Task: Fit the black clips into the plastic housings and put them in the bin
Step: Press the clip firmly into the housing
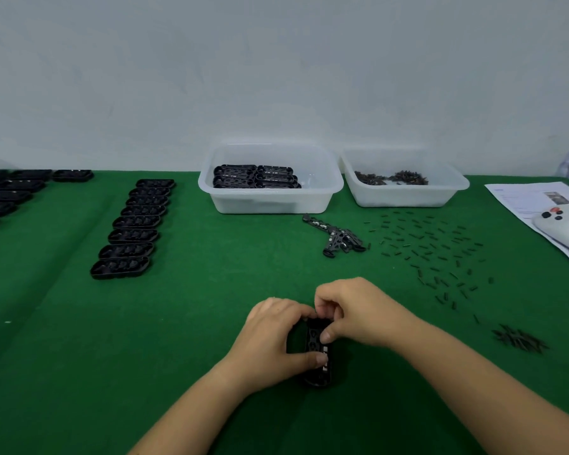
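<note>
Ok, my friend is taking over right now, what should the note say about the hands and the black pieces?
Left hand grips the housing on the green table; right hand pinches at its top end, fitting a clip.
Done: finished housings fill part of the left bin.
Left: a row of empty housings at left, loose clips scattered at right, more in the right bin.
Next: probably finish this housing, then bin it.

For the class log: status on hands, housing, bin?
Both hands, left hand and right hand, gripping housing on green table. Bin partly filled. Nothing obstructing.
</note>
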